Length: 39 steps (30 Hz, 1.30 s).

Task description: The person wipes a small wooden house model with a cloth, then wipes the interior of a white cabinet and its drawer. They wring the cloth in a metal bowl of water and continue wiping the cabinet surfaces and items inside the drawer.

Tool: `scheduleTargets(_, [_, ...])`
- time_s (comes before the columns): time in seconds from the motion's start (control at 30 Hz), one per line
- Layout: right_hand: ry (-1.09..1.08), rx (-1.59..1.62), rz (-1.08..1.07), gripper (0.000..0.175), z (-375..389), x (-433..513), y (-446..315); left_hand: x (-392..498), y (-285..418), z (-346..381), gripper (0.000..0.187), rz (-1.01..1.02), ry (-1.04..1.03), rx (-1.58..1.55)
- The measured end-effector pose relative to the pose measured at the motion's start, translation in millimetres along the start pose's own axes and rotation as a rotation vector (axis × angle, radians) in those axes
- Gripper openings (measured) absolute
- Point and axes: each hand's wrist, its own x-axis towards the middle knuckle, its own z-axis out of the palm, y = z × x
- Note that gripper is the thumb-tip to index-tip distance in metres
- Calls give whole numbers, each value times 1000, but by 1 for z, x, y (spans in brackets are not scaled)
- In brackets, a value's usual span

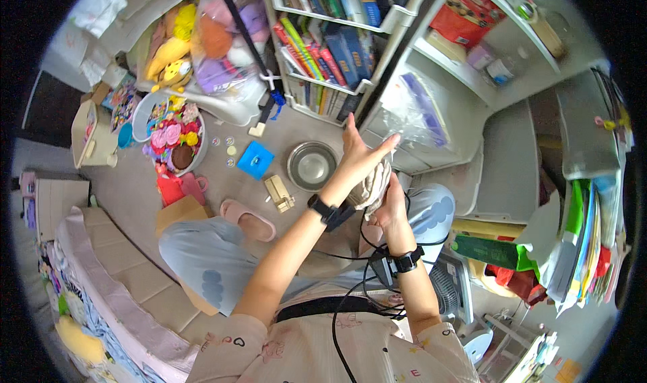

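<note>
A bundle of brown-and-white striped cloth (373, 187) is held up between my hands, over the floor near my right knee. My right hand (393, 203) grips its lower right side, partly hidden by the bundle. My left hand (358, 153) lies along the upper left of the cloth, two digits spread wide apart; its other fingers are hidden. Left of the hands, a round stainless steel basin (312, 165) stands on the floor. Near it lie a blue square plastic piece (256, 159) and a beige plastic part (279, 193).
Books fill a white shelf unit (328, 82) ahead. A tub of artificial flowers (174, 137) and a bag of plush toys (230, 44) stand to the left. A pink slipper (247, 220) lies by my left leg. Black cables (366, 277) loop across my lap, near a fan (447, 287).
</note>
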Motion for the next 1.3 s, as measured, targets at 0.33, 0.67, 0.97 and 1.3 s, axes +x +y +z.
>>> scheduleTargets(0.33, [195, -37, -324, 29, -45, -3, -41, 67, -38, 107, 80, -173, -103, -216])
scheduleTargets(0.67, [164, 0, -349, 36, -68, -5, -68, 71, 19, 98, 25, 192, -156, -416])
scheduleTargets(0.97, [-113, -87, -161, 68, -56, -29, -87, 9, 52, 14, 40, -314, -670, -1186])
scheduleTargets(1.3, [-350, -160, -201, 23, -35, -56, -70, -54, 53, -48, 57, -330, -555, -1239])
